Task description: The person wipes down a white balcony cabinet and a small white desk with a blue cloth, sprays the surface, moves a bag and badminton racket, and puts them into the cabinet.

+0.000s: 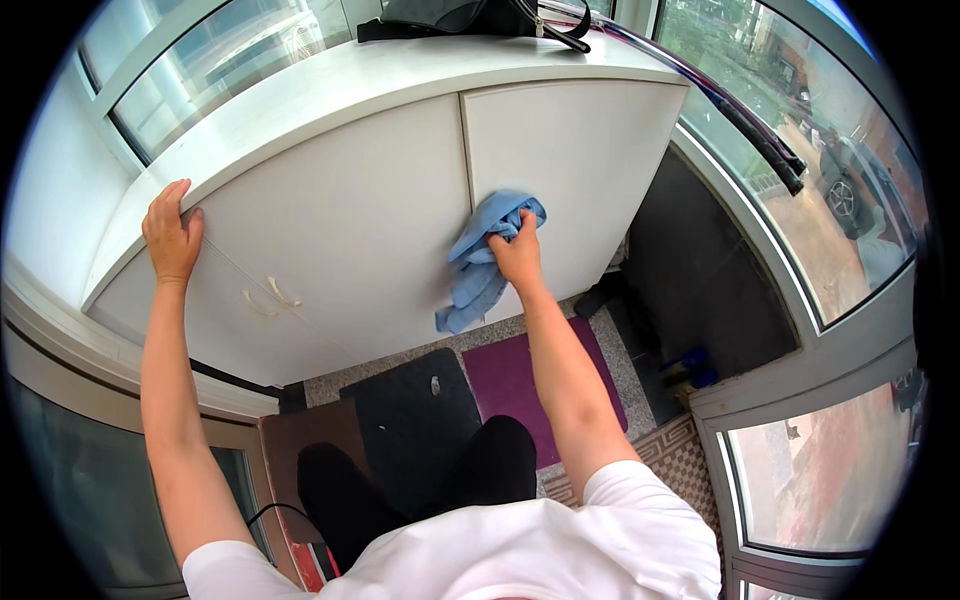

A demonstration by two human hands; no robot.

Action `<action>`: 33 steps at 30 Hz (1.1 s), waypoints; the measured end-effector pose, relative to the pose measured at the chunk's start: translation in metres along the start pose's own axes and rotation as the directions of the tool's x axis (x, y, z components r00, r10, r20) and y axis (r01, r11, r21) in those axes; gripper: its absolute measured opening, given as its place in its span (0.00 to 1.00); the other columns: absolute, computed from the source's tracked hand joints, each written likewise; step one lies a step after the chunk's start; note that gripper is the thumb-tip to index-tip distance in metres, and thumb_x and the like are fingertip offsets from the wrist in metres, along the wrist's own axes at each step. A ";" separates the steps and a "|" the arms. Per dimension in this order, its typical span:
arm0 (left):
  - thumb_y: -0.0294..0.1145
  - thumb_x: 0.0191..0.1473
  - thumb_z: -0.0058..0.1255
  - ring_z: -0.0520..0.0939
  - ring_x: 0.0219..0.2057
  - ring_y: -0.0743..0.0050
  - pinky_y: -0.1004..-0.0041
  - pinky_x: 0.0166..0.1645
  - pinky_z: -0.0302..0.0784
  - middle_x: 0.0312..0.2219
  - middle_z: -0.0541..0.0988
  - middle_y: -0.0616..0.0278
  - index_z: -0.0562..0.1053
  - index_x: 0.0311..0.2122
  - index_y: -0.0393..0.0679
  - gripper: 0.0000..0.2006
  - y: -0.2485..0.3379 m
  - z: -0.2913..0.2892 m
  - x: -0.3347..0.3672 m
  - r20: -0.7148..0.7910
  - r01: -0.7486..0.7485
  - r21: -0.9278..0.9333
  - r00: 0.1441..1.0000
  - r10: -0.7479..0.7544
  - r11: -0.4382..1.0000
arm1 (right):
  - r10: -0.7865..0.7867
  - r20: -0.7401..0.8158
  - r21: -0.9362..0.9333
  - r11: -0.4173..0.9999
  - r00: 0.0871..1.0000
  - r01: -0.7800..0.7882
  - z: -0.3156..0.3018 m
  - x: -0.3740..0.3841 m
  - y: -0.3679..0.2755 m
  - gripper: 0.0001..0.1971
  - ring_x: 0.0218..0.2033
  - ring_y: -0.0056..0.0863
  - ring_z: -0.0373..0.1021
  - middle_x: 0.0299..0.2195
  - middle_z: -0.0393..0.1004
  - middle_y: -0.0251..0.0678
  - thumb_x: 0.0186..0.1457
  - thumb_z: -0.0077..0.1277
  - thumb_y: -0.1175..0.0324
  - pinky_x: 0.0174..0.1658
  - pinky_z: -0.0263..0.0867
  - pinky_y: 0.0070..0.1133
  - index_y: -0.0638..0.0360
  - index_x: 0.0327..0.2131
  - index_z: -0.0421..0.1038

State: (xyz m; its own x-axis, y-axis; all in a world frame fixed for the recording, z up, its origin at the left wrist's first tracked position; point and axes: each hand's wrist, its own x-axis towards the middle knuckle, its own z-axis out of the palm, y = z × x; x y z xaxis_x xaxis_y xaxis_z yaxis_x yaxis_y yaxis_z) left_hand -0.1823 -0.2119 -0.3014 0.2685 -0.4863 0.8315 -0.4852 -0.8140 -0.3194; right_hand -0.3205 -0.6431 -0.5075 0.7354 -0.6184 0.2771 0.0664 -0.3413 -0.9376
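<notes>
A blue cloth [482, 262] is bunched in my right hand [519, 252], its lower end hanging loose. The hand presses it against the white cabinet's front [340, 200], close to the seam beside the right-hand door [575, 150]. My left hand [172, 235] lies on the front edge of the cabinet top [290, 95] at the left, fingers stretched over the edge and thumb apart, holding nothing. Two pale handles [283, 292] sit low on the left doors.
A black bag [460, 20] stands on the cabinet top. Long poles [740, 115] slant along the right window. Dark [415, 405] and purple [510, 385] mats cover the floor by my legs. A dark panel [710, 270] stands right of the cabinet, with blue items [695, 368] near its foot.
</notes>
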 end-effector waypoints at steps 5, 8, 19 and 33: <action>0.28 0.43 0.50 0.71 0.46 0.65 0.66 0.50 0.62 0.45 0.72 0.64 0.67 0.47 0.50 0.22 -0.002 0.000 0.003 -0.008 -0.033 -0.078 0.999 0.032 0.996 | 0.013 0.044 0.025 1.000 0.999 -0.014 -0.076 -0.058 0.017 0.27 0.39 0.39 0.69 0.36 0.70 0.47 0.39 0.52 0.69 0.43 0.63 0.27 0.63 0.46 0.57; 0.29 0.44 0.49 0.71 0.46 0.64 0.65 0.50 0.63 0.46 0.72 0.64 0.68 0.47 0.48 0.21 -0.007 0.007 -0.002 -0.061 -0.007 -0.082 0.998 0.002 0.997 | 0.027 0.014 0.181 0.983 1.000 -0.029 -0.136 -0.101 0.013 0.23 0.37 0.27 0.68 0.34 0.70 0.40 0.41 0.52 0.70 0.41 0.63 0.22 0.61 0.43 0.60; 0.28 0.41 0.48 0.56 0.58 0.50 0.55 0.61 0.45 0.54 0.59 0.47 0.63 0.51 0.40 0.27 0.248 0.000 0.030 -0.100 -0.274 -0.678 0.954 0.283 0.682 | 0.098 -0.145 -0.019 0.995 0.985 -0.102 -0.258 -0.136 0.018 0.19 0.37 0.20 0.66 0.35 0.71 0.35 0.47 0.52 0.70 0.41 0.62 0.19 0.61 0.44 0.62; 0.23 0.42 0.46 0.65 0.52 0.53 0.61 0.57 0.57 0.49 0.67 0.52 0.67 0.47 0.39 0.22 0.284 0.009 0.126 -0.270 -0.370 -0.786 0.926 0.264 0.495 | -0.164 -0.667 0.138 0.932 0.727 0.336 -0.391 -0.131 -0.112 0.21 0.36 0.22 0.68 0.36 0.70 0.35 0.49 0.38 0.78 0.40 0.66 0.19 0.63 0.50 0.60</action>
State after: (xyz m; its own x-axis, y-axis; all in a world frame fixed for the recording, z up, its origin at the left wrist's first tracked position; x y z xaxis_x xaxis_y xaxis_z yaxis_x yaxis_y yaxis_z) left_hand -0.2785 -0.5075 -0.2917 -0.1042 -0.5794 0.8084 -0.9937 0.0270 -0.1087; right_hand -0.6879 -0.8009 -0.3570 0.0737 -0.8658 0.4949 0.4019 -0.4284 -0.8093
